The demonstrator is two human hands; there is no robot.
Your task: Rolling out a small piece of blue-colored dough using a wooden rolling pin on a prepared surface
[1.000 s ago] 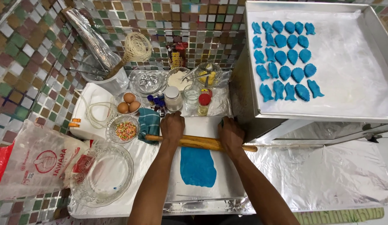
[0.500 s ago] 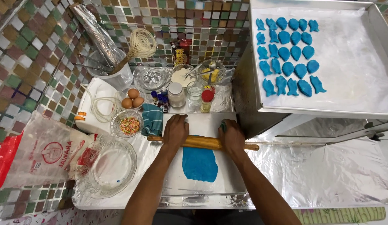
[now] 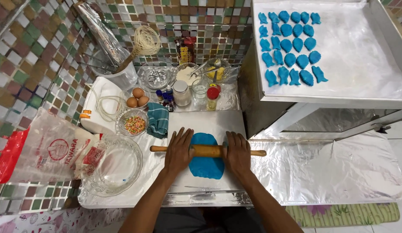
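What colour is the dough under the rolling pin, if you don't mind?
Bright blue; the dough shows best in the head view.

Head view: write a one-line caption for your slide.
Both hands press a wooden rolling pin over blue dough.

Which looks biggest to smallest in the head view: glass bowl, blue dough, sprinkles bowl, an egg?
1. glass bowl
2. blue dough, partly hidden by the rolling pin
3. sprinkles bowl
4. egg

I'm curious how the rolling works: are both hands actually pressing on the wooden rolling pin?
Touching. The head view shows the left hand and right hand lying flat across the rolling pin, covering it, over the blue dough.
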